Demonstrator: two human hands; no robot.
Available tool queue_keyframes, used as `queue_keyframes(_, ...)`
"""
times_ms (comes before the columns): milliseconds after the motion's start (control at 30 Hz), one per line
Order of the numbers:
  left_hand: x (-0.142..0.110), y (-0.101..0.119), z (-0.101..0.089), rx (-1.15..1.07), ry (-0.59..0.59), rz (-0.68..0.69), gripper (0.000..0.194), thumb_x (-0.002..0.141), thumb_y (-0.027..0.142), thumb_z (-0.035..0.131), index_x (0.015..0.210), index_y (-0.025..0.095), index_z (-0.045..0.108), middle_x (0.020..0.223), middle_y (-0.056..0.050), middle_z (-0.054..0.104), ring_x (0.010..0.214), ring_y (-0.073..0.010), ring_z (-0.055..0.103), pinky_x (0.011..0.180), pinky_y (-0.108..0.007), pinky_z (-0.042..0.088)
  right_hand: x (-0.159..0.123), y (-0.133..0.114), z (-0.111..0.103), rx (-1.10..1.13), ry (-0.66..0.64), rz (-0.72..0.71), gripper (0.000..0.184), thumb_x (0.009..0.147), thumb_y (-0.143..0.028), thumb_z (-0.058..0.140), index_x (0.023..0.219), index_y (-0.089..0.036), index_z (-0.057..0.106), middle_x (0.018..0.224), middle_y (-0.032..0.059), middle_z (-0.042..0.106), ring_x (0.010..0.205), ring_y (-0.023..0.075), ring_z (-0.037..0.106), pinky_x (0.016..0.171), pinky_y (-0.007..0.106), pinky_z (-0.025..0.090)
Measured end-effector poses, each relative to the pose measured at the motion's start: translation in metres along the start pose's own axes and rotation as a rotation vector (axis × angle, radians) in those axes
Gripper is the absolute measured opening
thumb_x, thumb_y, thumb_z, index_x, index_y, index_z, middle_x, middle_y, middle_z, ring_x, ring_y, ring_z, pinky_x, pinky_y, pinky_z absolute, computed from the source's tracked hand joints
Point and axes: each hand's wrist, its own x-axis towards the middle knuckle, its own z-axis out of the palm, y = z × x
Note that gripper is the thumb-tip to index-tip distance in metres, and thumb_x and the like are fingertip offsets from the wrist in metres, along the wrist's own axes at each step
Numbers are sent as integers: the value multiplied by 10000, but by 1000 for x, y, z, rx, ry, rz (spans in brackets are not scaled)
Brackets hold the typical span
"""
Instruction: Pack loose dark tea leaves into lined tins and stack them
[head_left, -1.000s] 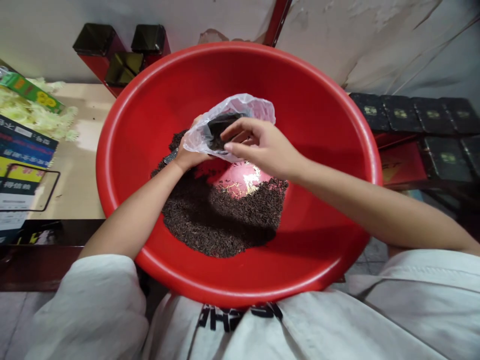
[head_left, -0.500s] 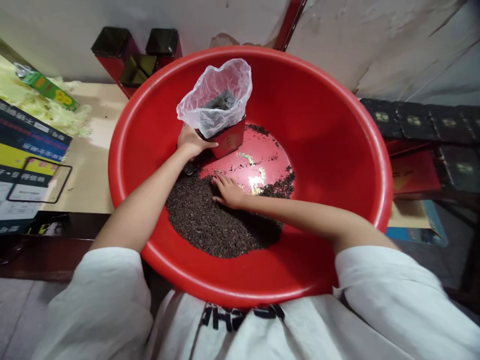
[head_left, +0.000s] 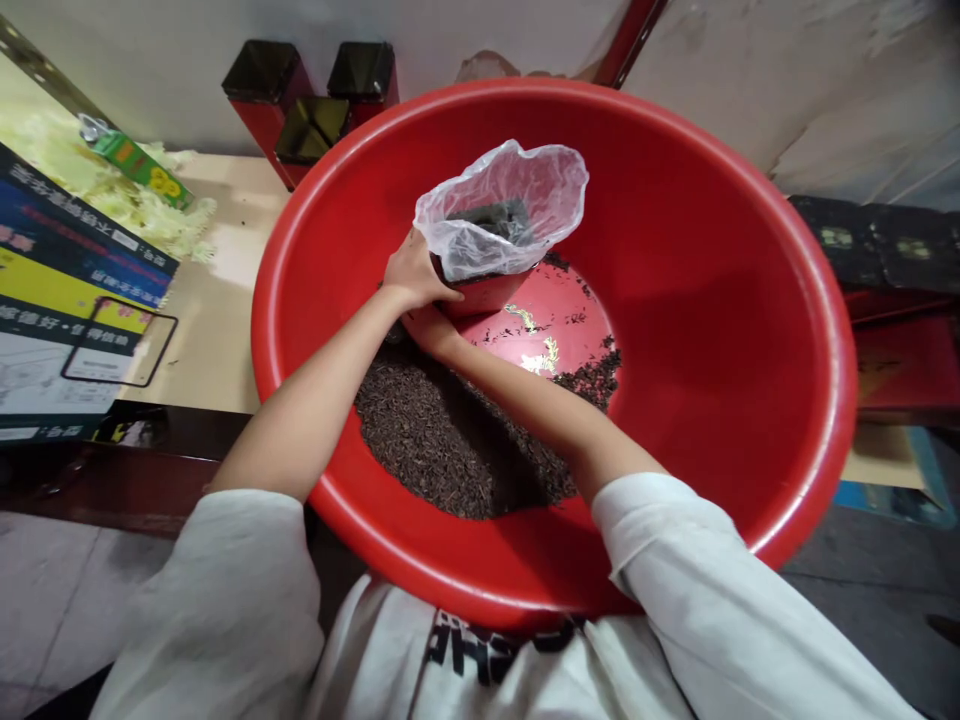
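Observation:
A big red plastic basin [head_left: 712, 330] stands in front of me, with loose dark dried tea leaves [head_left: 442, 440] heaped on its near left floor. My left hand [head_left: 415, 270] is closed on the left side of a red tin [head_left: 495, 292] inside the basin, its thumb along the front. A clear plastic bag [head_left: 487, 258] lines the tin and flares wide above its rim; something dark grey shows inside. My right hand [head_left: 431, 328] reaches beneath my left wrist, close to the tin's lower left side. Its fingers are hidden there, so I cannot see what they touch.
Three open dark-rimmed red tins [head_left: 311, 130] stand behind the basin at left. A printed cardboard box [head_left: 75, 320] and a green carton [head_left: 142, 165] lie on the left table. Stacked black-topped red boxes [head_left: 900, 350] are on the right, below the wall.
My right hand has left the tea leaves and moved up and left, under my left wrist beside the tin. The view has shifted left, and the bag's mouth leans more to the right.

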Motion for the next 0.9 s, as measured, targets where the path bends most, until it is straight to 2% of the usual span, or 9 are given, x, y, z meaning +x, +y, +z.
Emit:
queue_keyframes(100, -1, 5, -6, -4, 13, 43, 949, 495, 371, 877, 1304, 178, 420, 1408, -127, 453, 1325, -325, 400, 1116, -436, 344, -34, -6, 1, -68, -29, 7, 512, 936, -64, 206, 1428, -37, 343, 1452, 231, 364, 1333, 312, 370, 1079, 463, 321)
queue_keyframes(233, -3, 9, -19, -10, 42, 38, 980, 491, 415, 866, 1320, 215, 384, 1433, -98, 421, 1338, -342, 374, 1111, -466, 354, -79, -15, -15, -155, -124, -42, 513, 934, -95, 247, 1436, -78, 351, 1377, 204, 473, 1223, 303, 485, 1004, 435, 395)
queue_keyframes(300, -2, 7, -26, -23, 60, 25, 993, 506, 504, 833, 1337, 229, 365, 1448, -83, 397, 1364, -348, 329, 1134, -475, 324, -96, -14, -28, -177, -180, 22, 509, 928, -99, 274, 1429, -102, 366, 1348, 188, 507, 1208, 285, 504, 988, 401, 406)
queue_keyframes(400, -1, 1, -33, -28, 78, 11, 1013, 527, 627, 761, 1362, 234, 343, 1453, -50, 388, 1387, -337, 278, 1166, -486, 273, -111, -1, -43, -221, -247, 209, 468, 920, -116, 310, 1374, -107, 425, 1263, 197, 567, 1131, 289, 564, 919, 393, 434)
queue_keyframes(533, 1, -2, -36, -21, 105, -2, 1010, 542, 667, 729, 1363, 235, 329, 1441, -34, 399, 1390, -330, 260, 1178, -498, 249, -121, 32, -49, -282, -238, 483, 426, 910, -149, 337, 1281, 23, 454, 1147, 299, 578, 1038, 350, 599, 852, 454, 430)
queue_keyframes(667, 1, 0, -35, 1, 104, 31, 1026, 517, 569, 787, 1371, 271, 303, 1438, -38, 395, 1390, -349, 261, 1155, -486, 316, -122, 63, -45, -321, -208, 709, 476, 918, -146, 271, 1334, 68, 360, 1207, 360, 502, 1071, 385, 567, 833, 497, 414)
queue_keyframes(800, 2, 0, -36, 19, 91, 74, 1032, 510, 537, 792, 1379, 312, 284, 1434, -23, 397, 1390, -355, 257, 1130, -477, 362, -112, 71, -36, -271, -115, 765, 658, 950, -468, 294, 1400, 11, 307, 1304, 331, 435, 1167, 403, 481, 871, 506, 405)
queue_keyframes(900, 2, -2, -40, 19, 114, 73, 1002, 529, 539, 769, 1377, 311, 287, 1402, -11, 430, 1394, -337, 245, 1125, -479, 359, -92, 60, -24, -180, 14, 717, 747, 909, -614, 296, 1348, -22, 416, 1324, 292, 438, 1214, 404, 428, 938, 515, 370)
